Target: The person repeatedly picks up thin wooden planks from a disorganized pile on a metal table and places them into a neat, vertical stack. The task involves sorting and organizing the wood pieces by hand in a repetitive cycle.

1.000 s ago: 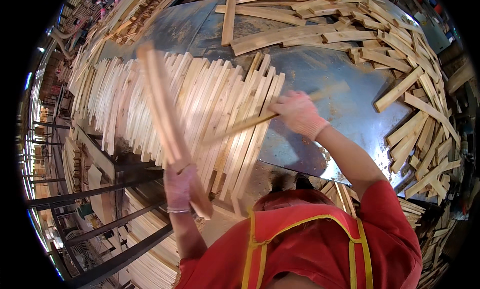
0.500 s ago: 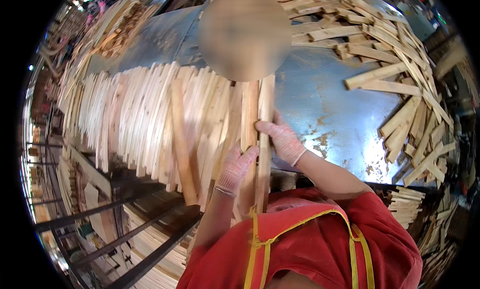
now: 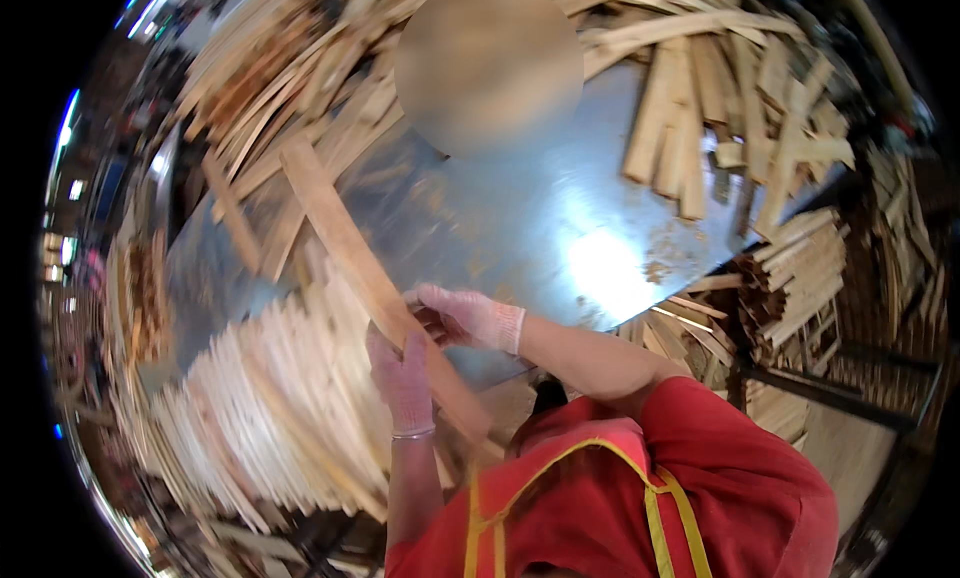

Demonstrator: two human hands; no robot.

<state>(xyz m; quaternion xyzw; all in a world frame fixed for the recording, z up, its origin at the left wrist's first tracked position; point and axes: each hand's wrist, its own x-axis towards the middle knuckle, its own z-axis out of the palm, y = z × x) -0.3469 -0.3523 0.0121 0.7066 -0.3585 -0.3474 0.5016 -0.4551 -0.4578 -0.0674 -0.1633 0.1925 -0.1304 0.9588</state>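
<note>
A long wooden board (image 3: pixel 345 238) is held slantwise in front of me, its far end up and to the left and its near end by my apron. My left hand (image 3: pixel 403 383), in a pale pinkish knit glove, grips it from the left side, thumb up along the wood. On the opposite edge, my gloved right hand (image 3: pixel 470 316) has its fingers curled against the board. Beneath and to the left of the board lies a tight row of pale wooden strips (image 3: pixel 255 403), laid side by side.
The metal tabletop (image 3: pixel 510 213) is shiny and scattered with wood dust. Loose boards (image 3: pixel 675 128) are heaped along its far and right sides. Another pile of planks (image 3: pixel 255 63) lies at the far left. Stacked strips (image 3: pixel 800 278) stand at the right beside a dark metal frame (image 3: pixel 850 398).
My view has turned rightward. The board in my hands has swung from nearly upright in the picture to a slant leaning left, lifted off the row. Both hands still hold it.
</note>
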